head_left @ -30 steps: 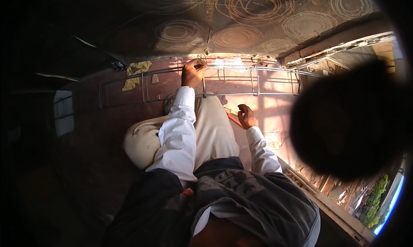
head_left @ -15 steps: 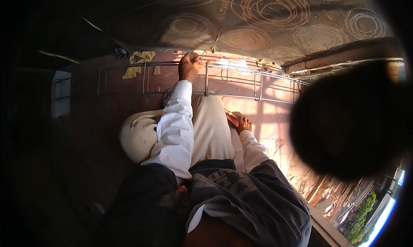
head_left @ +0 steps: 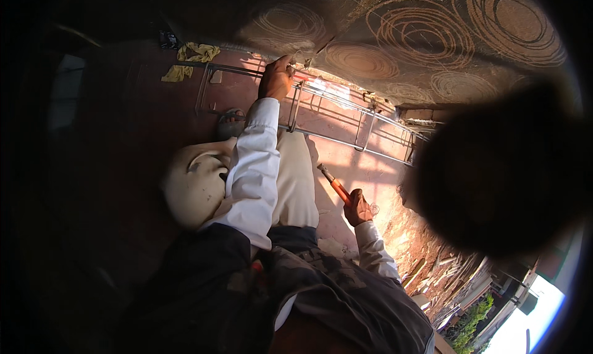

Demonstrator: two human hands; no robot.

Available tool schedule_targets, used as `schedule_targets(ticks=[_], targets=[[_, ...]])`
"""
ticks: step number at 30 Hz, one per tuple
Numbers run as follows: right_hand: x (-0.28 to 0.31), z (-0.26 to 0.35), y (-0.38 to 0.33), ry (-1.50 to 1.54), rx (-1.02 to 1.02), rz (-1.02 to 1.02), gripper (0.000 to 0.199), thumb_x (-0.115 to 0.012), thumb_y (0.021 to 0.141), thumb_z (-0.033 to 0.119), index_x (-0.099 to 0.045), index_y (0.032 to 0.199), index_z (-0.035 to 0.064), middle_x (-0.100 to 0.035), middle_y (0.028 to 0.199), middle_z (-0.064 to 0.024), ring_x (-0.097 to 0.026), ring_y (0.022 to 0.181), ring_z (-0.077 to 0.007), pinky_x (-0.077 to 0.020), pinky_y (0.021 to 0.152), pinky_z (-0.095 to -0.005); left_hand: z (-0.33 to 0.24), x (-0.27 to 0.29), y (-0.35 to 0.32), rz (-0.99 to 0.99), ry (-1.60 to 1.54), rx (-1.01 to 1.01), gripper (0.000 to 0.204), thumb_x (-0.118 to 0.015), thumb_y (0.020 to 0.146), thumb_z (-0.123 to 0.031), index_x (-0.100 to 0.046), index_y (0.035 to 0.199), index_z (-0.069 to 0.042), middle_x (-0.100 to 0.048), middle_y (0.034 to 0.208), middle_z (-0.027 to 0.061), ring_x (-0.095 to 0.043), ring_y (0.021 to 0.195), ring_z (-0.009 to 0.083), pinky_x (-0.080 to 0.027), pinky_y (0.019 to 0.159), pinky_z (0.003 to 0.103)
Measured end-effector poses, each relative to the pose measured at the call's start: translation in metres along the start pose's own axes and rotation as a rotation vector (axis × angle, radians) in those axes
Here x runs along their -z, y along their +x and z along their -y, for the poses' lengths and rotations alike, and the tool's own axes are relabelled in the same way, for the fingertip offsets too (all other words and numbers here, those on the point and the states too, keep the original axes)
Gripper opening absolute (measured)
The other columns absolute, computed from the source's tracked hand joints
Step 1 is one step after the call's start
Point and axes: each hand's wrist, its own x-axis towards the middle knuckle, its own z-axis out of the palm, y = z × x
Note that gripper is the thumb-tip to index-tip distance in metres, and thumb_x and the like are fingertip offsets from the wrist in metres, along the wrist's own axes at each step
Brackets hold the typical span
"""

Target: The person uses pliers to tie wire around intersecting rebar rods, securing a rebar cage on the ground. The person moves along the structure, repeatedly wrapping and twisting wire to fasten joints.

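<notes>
A long cage of steel reinforcing bars (head_left: 327, 96) with square bent ties crosses in front of my knees. My left hand (head_left: 277, 79) is at its far upper bars, fingers closed, with a thin bent wire (head_left: 296, 58) showing at the fingertips. How far the fingers also touch the bar is hidden. Off to the right, my right hand (head_left: 358, 208) is wrapped round the orange-red handles of a pair of pincers (head_left: 339, 189). The tool's metal head points up and left, apart from the cage, and its handles look close together.
A dark wall with chalky ring patterns (head_left: 421, 33) rises beyond the cage. Yellow cloth (head_left: 196, 53) lies at the far left on the reddish floor (head_left: 364, 175). Debris and wood scraps (head_left: 441, 274) lie at the lower right. A dark round shape blocks the right side.
My right hand has moved back toward me with the pincers, whose handles have come closer together. My left hand stays at the cage's upper bars. The view has tilted.
</notes>
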Motion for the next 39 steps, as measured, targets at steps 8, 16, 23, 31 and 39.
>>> schedule_targets(ticks=[8,16,23,31,39], targets=[[0.181,0.037,0.075,-0.771,0.517,-0.438,0.025,-0.05,0.088,0.015,-0.058,0.11,0.0057,-0.06,0.109,-0.0126,-0.058,0.102,-0.0325,-0.0429,0.089,-0.0502,-0.008,0.004,0.007,-0.046,-0.07,-0.018,0.036,-0.058,0.085,-0.004,-0.06,0.12,-0.005,-0.067,0.106,0.017,-0.066,0.092,0.0303,-0.053,0.08,0.038],[0.242,0.159,0.177,-1.164,0.712,-0.348,0.032,-0.051,0.088,0.014,-0.057,0.12,0.0126,-0.041,0.145,-0.0071,-0.04,0.131,-0.03,-0.0325,0.104,-0.0551,-0.023,0.002,0.006,-0.065,-0.106,0.043,0.021,-0.053,0.086,-0.01,-0.064,0.104,-0.012,-0.065,0.104,0.0166,-0.061,0.097,0.0368,-0.049,0.078,0.042],[0.233,0.199,0.232,-1.187,0.889,-0.386,0.043,-0.049,0.09,0.008,-0.049,0.133,0.0137,-0.031,0.153,-0.0018,-0.029,0.142,-0.0277,-0.0297,0.113,-0.052,-0.039,0.016,0.011,0.066,-0.048,0.154,0.029,-0.052,0.087,-0.008,-0.064,0.113,-0.008,-0.065,0.106,0.0187,-0.061,0.104,0.0338,-0.047,0.089,0.037],[0.228,0.214,0.254,-1.152,0.923,-0.355,0.045,-0.05,0.09,0.009,-0.049,0.135,0.013,-0.032,0.153,-0.0018,-0.03,0.141,-0.0276,-0.0331,0.112,-0.0515,-0.034,0.012,0.011,0.023,-0.128,0.094,0.027,-0.051,0.087,-0.009,-0.065,0.11,-0.008,-0.066,0.108,0.0168,-0.062,0.103,0.0343,-0.048,0.087,0.04],[0.231,0.224,0.258,-1.143,1.028,-0.349,0.043,-0.051,0.089,0.008,-0.052,0.132,0.0123,-0.039,0.148,-0.0045,-0.034,0.138,-0.0298,-0.037,0.108,-0.0514,-0.038,0.017,0.011,0.058,-0.086,0.119,0.027,-0.051,0.086,-0.009,-0.066,0.108,-0.009,-0.066,0.108,0.0165,-0.061,0.104,0.0335,-0.048,0.088,0.04]])
